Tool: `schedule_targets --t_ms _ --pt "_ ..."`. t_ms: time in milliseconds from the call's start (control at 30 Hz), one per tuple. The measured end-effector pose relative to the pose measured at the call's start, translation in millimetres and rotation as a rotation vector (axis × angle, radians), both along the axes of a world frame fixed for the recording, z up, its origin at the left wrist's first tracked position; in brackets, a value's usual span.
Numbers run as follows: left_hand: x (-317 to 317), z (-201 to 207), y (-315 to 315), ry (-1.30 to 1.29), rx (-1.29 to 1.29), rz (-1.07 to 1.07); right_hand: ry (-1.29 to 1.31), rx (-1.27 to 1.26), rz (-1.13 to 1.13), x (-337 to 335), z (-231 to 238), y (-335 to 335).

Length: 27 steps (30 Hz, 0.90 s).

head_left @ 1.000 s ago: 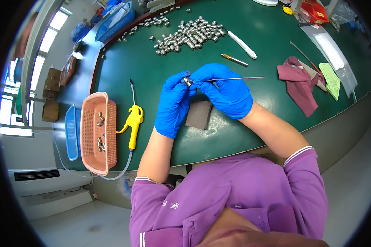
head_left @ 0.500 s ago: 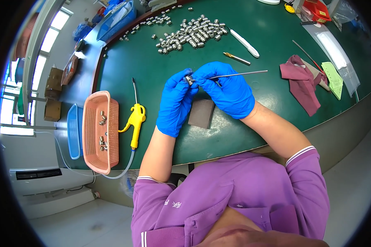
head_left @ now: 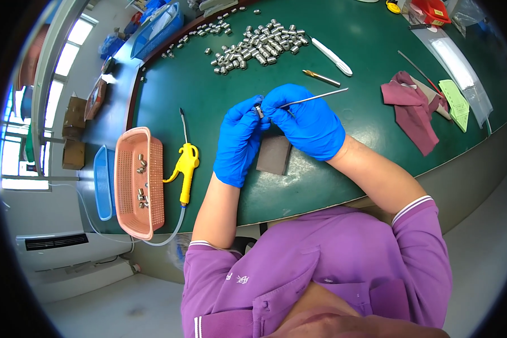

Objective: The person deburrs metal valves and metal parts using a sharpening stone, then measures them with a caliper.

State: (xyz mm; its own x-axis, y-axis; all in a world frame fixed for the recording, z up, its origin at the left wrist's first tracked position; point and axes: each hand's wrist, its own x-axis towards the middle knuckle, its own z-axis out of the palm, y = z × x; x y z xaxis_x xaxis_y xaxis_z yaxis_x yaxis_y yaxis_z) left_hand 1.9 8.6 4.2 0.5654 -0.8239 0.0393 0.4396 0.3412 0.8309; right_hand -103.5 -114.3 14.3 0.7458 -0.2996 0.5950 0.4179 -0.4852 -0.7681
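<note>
Blue gloves cover both hands, which meet above the green table. My left hand (head_left: pixel 238 141) pinches a small metal cylindrical fitting (head_left: pixel 258 111) between thumb and fingers. In my right hand (head_left: pixel 310 121) is a thin metal rod (head_left: pixel 320 96); its free end sticks out to the right, past the knuckles. The rod's other end is at the fitting, but fingers hide whether it goes inside. Below the hands lies a grey-brown abrasive pad (head_left: pixel 274 155). Many similar metal fittings (head_left: pixel 259 48) are heaped at the far side.
A pink basket (head_left: pixel 156 186) holding several fittings stands left, beside a blue tray (head_left: pixel 102 183) and a yellow air blow gun (head_left: pixel 186 166). A drill bit (head_left: pixel 322 78) and white pen-shaped tool (head_left: pixel 331 56) lie beyond my right hand. Maroon cloth (head_left: pixel 407 110) and a green paper (head_left: pixel 455 104) are at right.
The rod in my right hand has tilted, its free end rising and shifting left. My left hand keeps hold of the fitting in nearly the same place.
</note>
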Motion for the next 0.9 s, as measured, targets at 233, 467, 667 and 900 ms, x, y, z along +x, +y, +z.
schedule_targets --t_ms 233,467,667,900 --pt "-2 5 -1 0.020 -0.003 0.010 -0.019 0.279 0.014 -5 6 3" --pt "0 1 -1 0.043 -0.009 -0.019 0.020 0.091 0.002 0 2 -1" --pt "3 -6 1 0.024 0.049 -0.040 -0.036 -0.214 -0.075 1 3 -3" --pt "-7 10 -3 0.195 -0.006 0.070 -0.095 0.522 0.005 7 -5 -6"
